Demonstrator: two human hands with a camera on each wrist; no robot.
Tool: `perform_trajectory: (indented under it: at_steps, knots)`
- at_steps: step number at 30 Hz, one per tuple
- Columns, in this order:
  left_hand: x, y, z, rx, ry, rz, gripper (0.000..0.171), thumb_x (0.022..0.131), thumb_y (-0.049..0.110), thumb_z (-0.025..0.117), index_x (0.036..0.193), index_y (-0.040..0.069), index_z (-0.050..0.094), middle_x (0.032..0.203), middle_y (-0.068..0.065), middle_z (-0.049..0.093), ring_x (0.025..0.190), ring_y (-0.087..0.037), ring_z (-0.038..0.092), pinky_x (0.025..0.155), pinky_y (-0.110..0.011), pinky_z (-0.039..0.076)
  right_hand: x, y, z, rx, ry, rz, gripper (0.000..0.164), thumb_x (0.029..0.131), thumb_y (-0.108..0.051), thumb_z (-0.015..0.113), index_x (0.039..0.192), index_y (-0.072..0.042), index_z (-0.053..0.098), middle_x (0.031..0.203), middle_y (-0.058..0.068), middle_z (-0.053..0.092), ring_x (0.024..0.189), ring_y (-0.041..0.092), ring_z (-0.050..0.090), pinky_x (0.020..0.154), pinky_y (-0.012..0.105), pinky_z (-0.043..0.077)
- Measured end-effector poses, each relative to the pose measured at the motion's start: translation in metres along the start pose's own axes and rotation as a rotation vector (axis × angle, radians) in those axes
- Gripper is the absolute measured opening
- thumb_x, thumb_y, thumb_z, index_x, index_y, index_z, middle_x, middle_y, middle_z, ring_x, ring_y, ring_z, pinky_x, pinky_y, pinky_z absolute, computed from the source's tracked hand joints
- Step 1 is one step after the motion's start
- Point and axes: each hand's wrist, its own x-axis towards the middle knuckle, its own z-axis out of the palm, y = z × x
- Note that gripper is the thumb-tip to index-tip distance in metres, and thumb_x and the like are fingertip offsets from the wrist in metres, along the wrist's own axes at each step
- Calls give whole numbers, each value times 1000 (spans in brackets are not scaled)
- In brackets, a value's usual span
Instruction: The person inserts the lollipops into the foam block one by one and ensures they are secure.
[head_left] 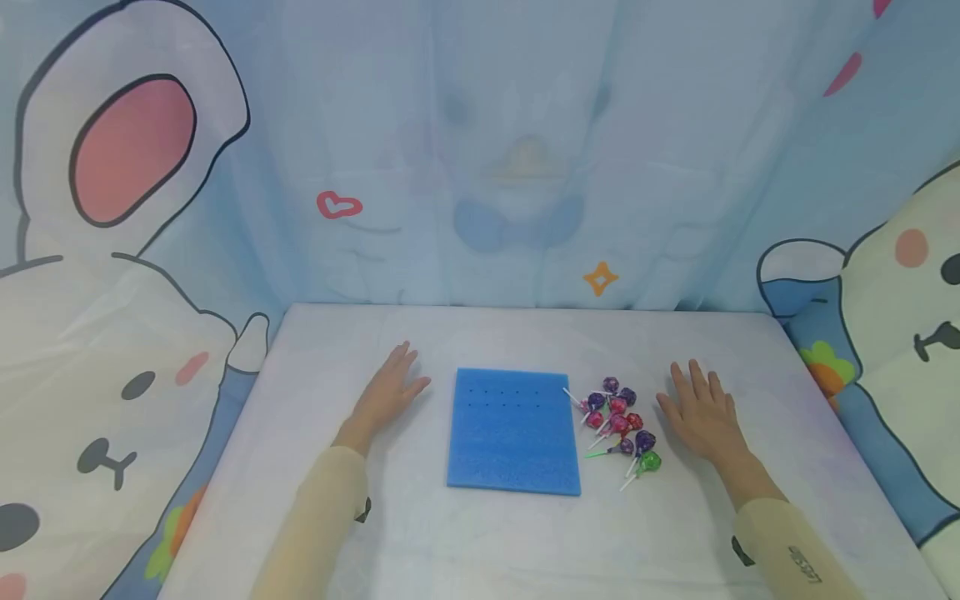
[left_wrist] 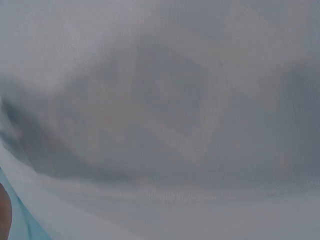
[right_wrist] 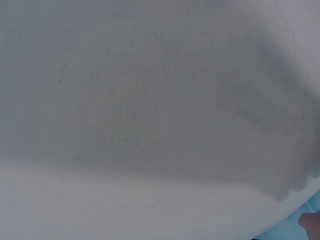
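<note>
In the head view, my left hand (head_left: 384, 393) lies on the white tabletop with its fingers extended, left of a blue foam board (head_left: 513, 454). Two rows of small dark holes run across the board's upper part. To its right lies a loose pile of wrapped lollipops (head_left: 618, 422), purple, pink and red, with a green lollipop (head_left: 649, 462) at the near end. One white stick overlaps the board's right edge. My right hand (head_left: 702, 414) rests flat, fingers spread, just right of the pile. Neither hand holds anything. Both wrist views show mostly shadowed cloth and a sliver of skin.
A white cloth covers the table (head_left: 420, 542). Behind it hangs a light blue curtain (head_left: 525, 100) printed with cartoon animals, which also spreads along both sides. The board and lollipops lie between the two forearms.
</note>
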Motion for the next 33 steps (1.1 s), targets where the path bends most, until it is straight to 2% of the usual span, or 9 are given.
perform_trajectory:
  at_steps: [5, 9, 13, 22, 28, 33]
  knots:
    - [2, 14, 7, -135, 29, 22, 59, 96, 35, 62, 144, 5, 45, 151, -14, 39, 141, -30, 34, 117, -45, 28, 0, -2, -1, 3, -7, -5, 73, 103, -47, 34, 155, -2, 10, 157, 32, 4, 139, 58, 2, 107, 77, 7]
    - [4, 20, 14, -180, 15, 31, 56, 92, 32, 69, 139, 7, 51, 141, -11, 50, 133, -27, 44, 113, -43, 36, 0, -3, -2, 2, -23, -5, 73, 103, -48, 33, 155, -1, 10, 157, 32, 4, 139, 58, 2, 107, 76, 6]
    - [5, 23, 19, -226, -2, 74, 50, 89, 26, 74, 132, 5, 58, 128, -11, 58, 121, -26, 53, 105, -40, 44, -1, -3, -2, 2, -30, -8, 73, 104, -47, 33, 154, -1, 11, 156, 32, 5, 139, 58, 3, 107, 77, 7]
    - [5, 28, 31, -342, -15, 160, 41, 86, 14, 75, 123, 0, 62, 117, -12, 60, 111, -27, 58, 98, -38, 50, -1, -3, 1, 15, -9, -58, 69, 104, -45, 34, 153, 0, 16, 155, 34, 12, 138, 59, 7, 107, 76, 9]
    - [6, 28, 38, -357, -33, 163, 40, 86, 15, 75, 122, 2, 63, 114, -9, 60, 108, -25, 59, 95, -36, 52, 2, -2, 5, -4, 54, -150, 63, 104, -37, 41, 149, 5, 28, 148, 36, 25, 138, 53, 20, 115, 64, 12]
    - [5, 29, 41, -383, -48, 154, 40, 87, 15, 74, 122, 1, 63, 115, -10, 58, 108, -27, 61, 96, -33, 52, 5, -6, 5, 68, 70, -165, 58, 103, -31, 47, 145, 7, 34, 143, 35, 33, 133, 54, 26, 111, 67, 18]
